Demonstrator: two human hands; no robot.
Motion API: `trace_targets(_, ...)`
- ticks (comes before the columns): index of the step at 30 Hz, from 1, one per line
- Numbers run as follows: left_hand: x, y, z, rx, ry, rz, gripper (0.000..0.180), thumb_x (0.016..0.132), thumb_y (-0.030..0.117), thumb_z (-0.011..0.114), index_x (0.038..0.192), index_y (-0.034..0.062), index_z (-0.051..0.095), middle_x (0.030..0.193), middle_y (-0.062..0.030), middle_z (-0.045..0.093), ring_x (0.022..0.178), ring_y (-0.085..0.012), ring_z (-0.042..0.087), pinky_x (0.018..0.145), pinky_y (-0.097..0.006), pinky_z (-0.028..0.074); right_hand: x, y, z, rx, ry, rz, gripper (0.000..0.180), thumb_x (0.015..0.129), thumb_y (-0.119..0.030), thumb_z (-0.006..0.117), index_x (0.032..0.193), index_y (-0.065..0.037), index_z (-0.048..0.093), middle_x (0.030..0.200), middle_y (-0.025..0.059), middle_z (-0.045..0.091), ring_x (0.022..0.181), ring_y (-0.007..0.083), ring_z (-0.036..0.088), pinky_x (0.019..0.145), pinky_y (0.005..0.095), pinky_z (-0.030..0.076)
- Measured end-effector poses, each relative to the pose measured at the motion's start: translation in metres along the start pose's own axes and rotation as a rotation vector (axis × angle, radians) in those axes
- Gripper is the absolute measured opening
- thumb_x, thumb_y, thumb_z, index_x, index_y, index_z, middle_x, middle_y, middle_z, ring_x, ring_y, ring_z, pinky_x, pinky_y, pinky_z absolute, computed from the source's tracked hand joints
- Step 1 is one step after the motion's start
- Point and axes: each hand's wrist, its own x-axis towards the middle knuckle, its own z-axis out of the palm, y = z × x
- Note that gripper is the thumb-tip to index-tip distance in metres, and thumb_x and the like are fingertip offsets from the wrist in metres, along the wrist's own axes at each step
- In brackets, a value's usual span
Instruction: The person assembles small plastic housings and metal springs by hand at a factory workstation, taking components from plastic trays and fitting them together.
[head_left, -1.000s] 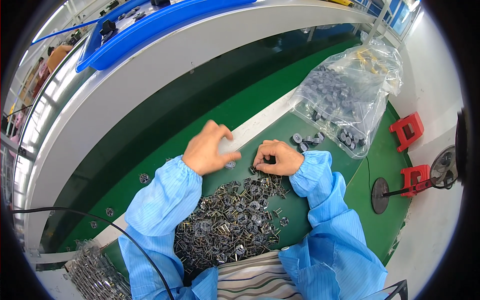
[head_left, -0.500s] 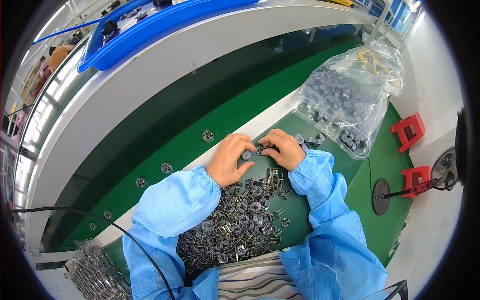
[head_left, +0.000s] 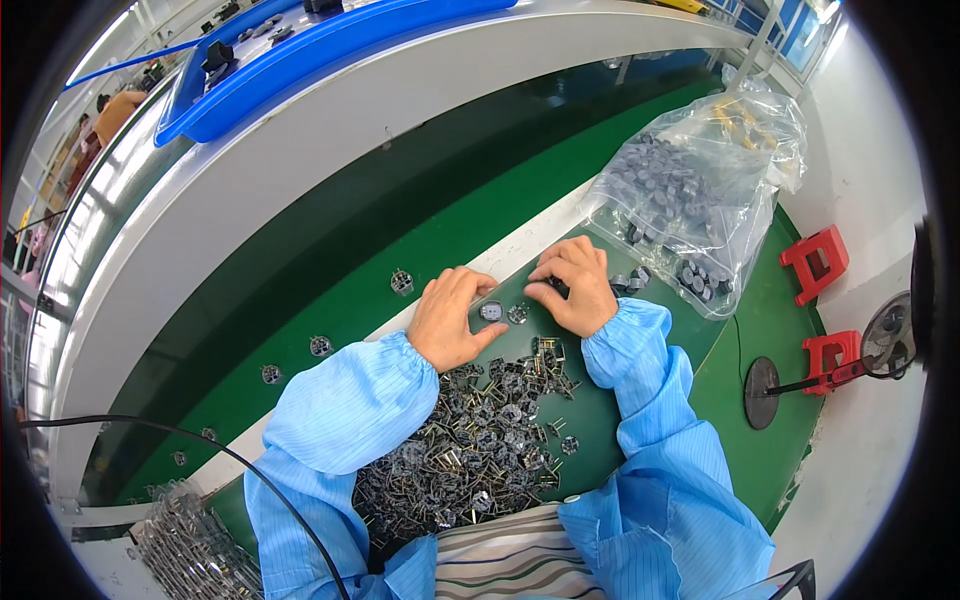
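Note:
My left hand (head_left: pixel 450 318) rests on the dark green work surface, thumb and fingers apart around a grey round cap (head_left: pixel 490 311). A gap shows between the cap and the fingertips. Just right of it lies a small round part with metal pins (head_left: pixel 517 314), touched by neither hand. My right hand (head_left: pixel 578 287) is curled, its thumb and fingers closed about a dark round piece (head_left: pixel 558 288) that they partly cover. Below both hands spreads a heap of pronged metal-and-black parts (head_left: pixel 460 450).
Loose grey caps (head_left: pixel 632 281) lie right of my right hand, beside a clear plastic bag (head_left: pixel 690 190) of more caps. A green conveyor belt (head_left: pixel 360 290) carries several spaced parts. A blue tray (head_left: pixel 330 70) stands beyond; red stools (head_left: pixel 815 265) and a fan (head_left: pixel 887 335) are at right.
My right hand has moved up and right, leaving the pinned part on the surface. My left hand has shifted slightly left. Parts on the belt have moved left and nearer.

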Motion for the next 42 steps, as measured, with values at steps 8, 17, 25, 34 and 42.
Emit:
trace_targets(8,-0.003,-0.009,0.002,0.079,-0.026,0.033,0.039,0.072,0.020,0.091,0.099,0.0097,0.065,0.099,-0.0062,0.060,0.097,-0.0279,0.058,0.086,-0.041,0.044,-0.006,-0.006,0.010,0.197,-0.211,-0.015,0.015,0.076,-0.014,0.086,0.082,-0.011,0.073,0.095,-0.0010,0.067,0.103,0.0225,0.057,0.096,0.0413,0.034)
trace_targets(17,-0.004,-0.007,0.002,0.073,-0.089,-0.011,0.040,0.072,0.026,0.093,0.099,0.0119,0.068,0.099,-0.0035,0.060,0.098,-0.0247,0.058,0.087,-0.040,0.042,-0.002,-0.024,0.026,0.141,-0.074,-0.112,0.019,0.075,-0.016,0.085,0.081,-0.013,0.067,0.088,-0.0015,0.062,0.097,0.0221,0.057,0.090,0.0444,0.035)
trace_targets(25,-0.004,-0.005,0.004,0.088,-0.081,-0.019,0.038,0.073,0.028,0.093,0.099,0.0119,0.069,0.098,-0.0032,0.059,0.100,-0.0239,0.058,0.088,-0.040,0.042,-0.001,-0.038,0.024,-0.044,-0.039,-0.147,0.023,0.068,-0.012,0.086,0.080,-0.012,0.066,0.086,-0.0006,0.063,0.095,0.0232,0.059,0.086,0.0441,0.038)
trace_targets(34,-0.002,-0.012,-0.001,0.082,0.041,0.023,0.035,0.072,0.021,0.092,0.098,0.0116,0.070,0.097,-0.0040,0.063,0.098,-0.0261,0.060,0.086,-0.040,0.043,0.002,-0.014,0.011,0.177,0.062,0.050,0.010,0.080,-0.015,0.082,0.084,-0.013,0.074,0.084,0.0014,0.069,0.089,0.0251,0.061,0.082,0.0395,0.041)
trace_targets(42,0.012,-0.040,-0.037,0.493,0.183,-0.238,0.032,0.076,0.018,0.086,0.103,0.0087,0.070,0.101,-0.0062,0.064,0.103,-0.0272,0.059,0.089,-0.043,0.040,-0.003,0.005,-0.010,-0.144,0.010,0.151,0.010,0.078,-0.012,0.082,0.085,-0.011,0.074,0.085,0.0024,0.066,0.090,0.0248,0.060,0.083,0.0386,0.040)
